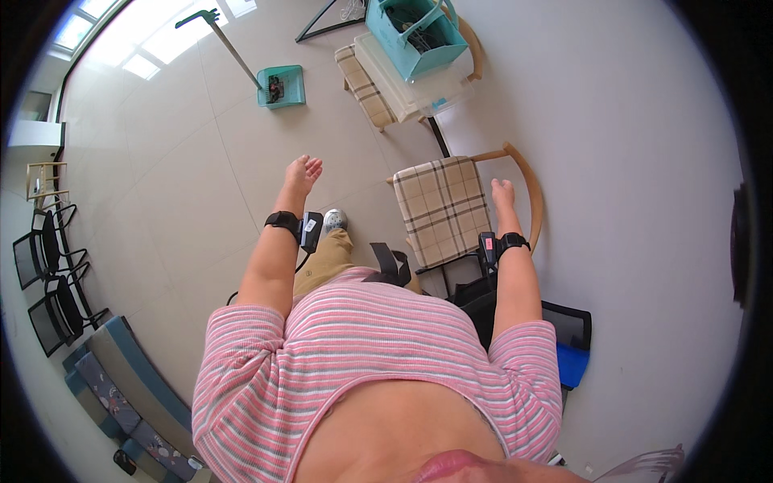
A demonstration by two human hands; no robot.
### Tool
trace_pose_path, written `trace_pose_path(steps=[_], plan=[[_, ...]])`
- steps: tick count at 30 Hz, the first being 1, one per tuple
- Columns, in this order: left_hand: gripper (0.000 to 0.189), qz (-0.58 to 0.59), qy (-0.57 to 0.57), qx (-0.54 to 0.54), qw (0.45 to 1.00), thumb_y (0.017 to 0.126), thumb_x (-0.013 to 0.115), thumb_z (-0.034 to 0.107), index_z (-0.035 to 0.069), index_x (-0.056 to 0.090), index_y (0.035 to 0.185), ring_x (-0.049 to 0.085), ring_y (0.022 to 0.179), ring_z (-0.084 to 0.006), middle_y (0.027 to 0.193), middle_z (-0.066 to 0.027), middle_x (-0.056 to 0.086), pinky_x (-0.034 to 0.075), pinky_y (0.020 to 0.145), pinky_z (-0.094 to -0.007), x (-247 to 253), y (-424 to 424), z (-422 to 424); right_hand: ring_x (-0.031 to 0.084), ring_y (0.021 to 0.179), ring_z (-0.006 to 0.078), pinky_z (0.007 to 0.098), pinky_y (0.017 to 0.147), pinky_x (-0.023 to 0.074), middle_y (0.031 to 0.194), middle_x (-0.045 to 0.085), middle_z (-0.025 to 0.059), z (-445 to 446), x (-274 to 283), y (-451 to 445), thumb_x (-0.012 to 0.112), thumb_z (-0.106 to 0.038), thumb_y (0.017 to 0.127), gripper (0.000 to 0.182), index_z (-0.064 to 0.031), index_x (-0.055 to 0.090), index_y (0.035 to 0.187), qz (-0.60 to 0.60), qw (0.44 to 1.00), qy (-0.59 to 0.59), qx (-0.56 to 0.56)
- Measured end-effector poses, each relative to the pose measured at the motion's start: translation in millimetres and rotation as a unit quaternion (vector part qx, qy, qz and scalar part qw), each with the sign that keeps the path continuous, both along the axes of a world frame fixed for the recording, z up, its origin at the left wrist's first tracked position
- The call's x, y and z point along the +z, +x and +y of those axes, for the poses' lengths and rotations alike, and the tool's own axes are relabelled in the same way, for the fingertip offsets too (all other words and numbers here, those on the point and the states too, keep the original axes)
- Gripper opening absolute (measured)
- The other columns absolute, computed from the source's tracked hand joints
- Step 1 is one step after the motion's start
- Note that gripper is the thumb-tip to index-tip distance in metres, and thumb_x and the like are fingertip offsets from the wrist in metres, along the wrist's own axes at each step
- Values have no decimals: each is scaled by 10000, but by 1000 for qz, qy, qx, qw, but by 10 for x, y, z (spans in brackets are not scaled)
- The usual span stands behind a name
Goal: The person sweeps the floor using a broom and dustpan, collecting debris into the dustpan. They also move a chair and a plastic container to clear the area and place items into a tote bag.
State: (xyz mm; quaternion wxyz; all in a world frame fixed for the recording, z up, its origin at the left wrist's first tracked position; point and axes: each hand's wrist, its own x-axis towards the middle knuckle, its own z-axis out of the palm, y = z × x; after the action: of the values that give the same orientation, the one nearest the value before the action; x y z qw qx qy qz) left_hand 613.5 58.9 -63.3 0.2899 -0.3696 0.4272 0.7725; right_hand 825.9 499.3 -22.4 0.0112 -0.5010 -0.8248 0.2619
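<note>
My left hand (305, 174) hangs over the tiled floor (175, 199), fingers loosely curled and nothing visible in them. Near the right edge of a plaid-cushioned wooden chair (444, 208), my right hand (503, 193) is raised with its fingertips slightly parted. It too shows nothing held, though its palm is hidden. Each forearm wears a black strap with a small box: one box (311, 232) on the left, another box (488, 249) on the right.
A teal dustpan (293, 87) with a green-topped broom (232, 51) stands ahead. On a second plaid chair (365, 84) lie a clear plastic bin (386, 75) and a turquoise basket (416, 57). A wall (634, 211) runs along the right; a sofa (130, 362) and black chairs (51, 259) line the left.
</note>
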Motion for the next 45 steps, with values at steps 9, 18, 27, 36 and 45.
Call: trace_pose_path(steps=[9,18,27,36,45], plan=[[238,-33,52,0,998,796,430,158,22,390,987,507,748,-221,835,-113,459,445,650,-321,199,-588,67,483,782,220,340,668,383,871,509,110,155,155,-834,498,-313,721,391,0,463,952,-18,989,-144,-27],[326,8,85,-86,993,791,455,231,92,332,1060,432,926,-260,1009,-134,384,359,791,-448,396,-1602,871,484,800,225,340,696,374,895,514,117,672,-312,-2173,489,-349,725,437,16,466,965,18,992,-122,-10],[641,-33,68,-154,985,750,495,390,190,134,1240,227,1131,-298,1225,-189,166,229,872,-520,129,-2275,1948,447,948,355,384,800,345,995,460,272,1517,-541,-3432,449,-407,715,568,96,437,978,8,999,15,51],[749,-69,38,-236,969,716,465,507,202,46,1257,106,1186,-286,1294,-125,50,116,882,-572,-767,-2620,2435,521,653,267,347,591,413,711,523,173,2015,-1132,-3656,502,-380,721,454,50,455,860,25,996,-62,57],[717,-90,14,-332,939,769,400,470,196,-46,1258,66,1200,-293,1319,-73,-5,114,892,-554,-1513,-2949,2599,486,458,174,283,407,391,561,481,91,1651,-982,-3676,517,-379,730,401,13,447,779,23,990,-127,-64]])
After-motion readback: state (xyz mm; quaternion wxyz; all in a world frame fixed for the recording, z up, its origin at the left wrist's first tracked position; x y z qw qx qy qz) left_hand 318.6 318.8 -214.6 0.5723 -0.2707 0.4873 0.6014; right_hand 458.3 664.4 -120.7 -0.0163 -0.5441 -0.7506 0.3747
